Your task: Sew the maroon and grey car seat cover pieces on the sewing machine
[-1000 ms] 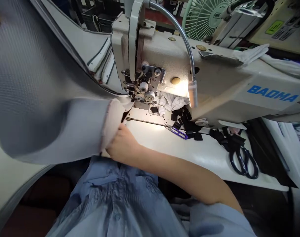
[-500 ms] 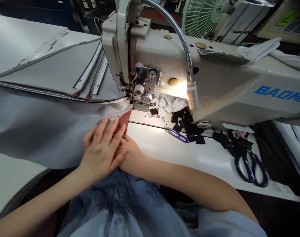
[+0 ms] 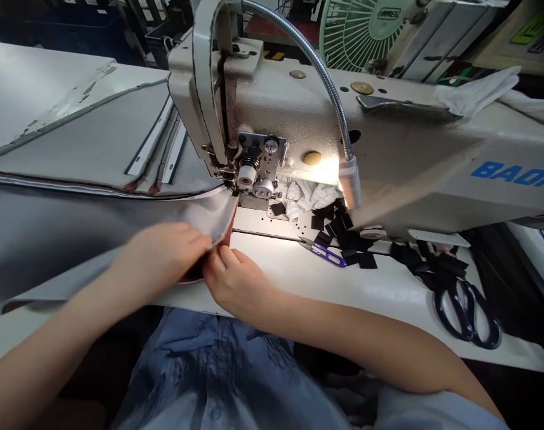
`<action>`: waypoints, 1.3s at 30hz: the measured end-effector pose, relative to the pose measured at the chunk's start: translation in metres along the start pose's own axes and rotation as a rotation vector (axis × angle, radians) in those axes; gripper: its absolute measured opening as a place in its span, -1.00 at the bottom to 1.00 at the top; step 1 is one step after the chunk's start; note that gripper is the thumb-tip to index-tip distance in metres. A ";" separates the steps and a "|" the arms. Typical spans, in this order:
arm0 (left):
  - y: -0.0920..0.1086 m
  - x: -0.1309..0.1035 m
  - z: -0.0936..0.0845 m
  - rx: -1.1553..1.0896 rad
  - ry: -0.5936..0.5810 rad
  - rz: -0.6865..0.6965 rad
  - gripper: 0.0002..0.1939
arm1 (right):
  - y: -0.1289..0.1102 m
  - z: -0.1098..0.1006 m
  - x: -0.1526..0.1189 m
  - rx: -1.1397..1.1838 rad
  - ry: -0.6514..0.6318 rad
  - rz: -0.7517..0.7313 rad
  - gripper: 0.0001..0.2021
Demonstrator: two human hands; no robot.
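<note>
Grey fabric with a reddish underside (image 3: 74,218) runs from the left up to the needle area of the sewing machine (image 3: 249,173). My left hand (image 3: 166,251), slightly blurred, pinches the fabric's near edge in front of the needle. Close beside it on the right, my right hand (image 3: 238,280) has its fingers closed on the same edge, where the red side shows. Above the grey cloth lies a padded panel (image 3: 88,137) with a dark-edged seam and two white strips (image 3: 173,156).
Purple thread snips (image 3: 328,254) lie on the machine bed, near black fabric squares (image 3: 343,230) and white scraps (image 3: 320,194). Dark-handled scissors (image 3: 469,313) rest at the right. A lamp (image 3: 350,182) hangs by the needle; a green fan (image 3: 361,36) stands behind.
My hands were overlapping; my left hand has moved off to the left and now pinches the edge, lifting and folding it. The fabric's near side has shifted, and the whole view has moved slightly.
</note>
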State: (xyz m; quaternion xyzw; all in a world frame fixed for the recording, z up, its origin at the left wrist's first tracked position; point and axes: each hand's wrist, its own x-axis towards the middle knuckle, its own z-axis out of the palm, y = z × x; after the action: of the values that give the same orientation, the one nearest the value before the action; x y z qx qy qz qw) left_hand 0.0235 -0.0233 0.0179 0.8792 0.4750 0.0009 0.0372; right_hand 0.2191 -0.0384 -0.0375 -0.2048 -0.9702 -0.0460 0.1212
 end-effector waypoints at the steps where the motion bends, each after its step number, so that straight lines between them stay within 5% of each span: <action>1: 0.004 0.004 0.007 -0.020 -0.047 0.018 -0.77 | 0.001 -0.001 0.001 0.001 -0.024 0.017 -0.67; 7: 0.003 0.020 0.025 -0.090 -0.044 -0.097 -0.69 | -0.001 0.006 -0.001 -0.010 0.049 0.049 -0.65; 17: -0.004 0.019 0.025 0.191 -0.006 0.019 -0.61 | 0.006 -0.005 -0.007 -0.114 0.104 -0.128 -0.75; 24: 0.001 0.017 0.032 0.078 0.043 0.034 -0.62 | -0.004 0.010 0.001 -0.201 0.211 -0.112 -0.70; 34: -0.008 0.051 0.026 0.091 -0.039 -0.031 -0.66 | 0.023 0.005 0.009 -0.159 -0.006 -0.061 -0.67; 39: -0.014 0.052 0.028 0.082 -0.008 0.001 -0.63 | 0.025 0.011 0.007 -0.158 0.006 -0.027 -0.68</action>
State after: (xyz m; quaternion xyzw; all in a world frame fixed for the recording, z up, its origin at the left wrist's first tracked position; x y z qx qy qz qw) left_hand 0.0410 0.0259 -0.0130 0.8802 0.4741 -0.0220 0.0030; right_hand 0.2211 -0.0114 -0.0455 -0.2003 -0.9659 -0.1247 0.1070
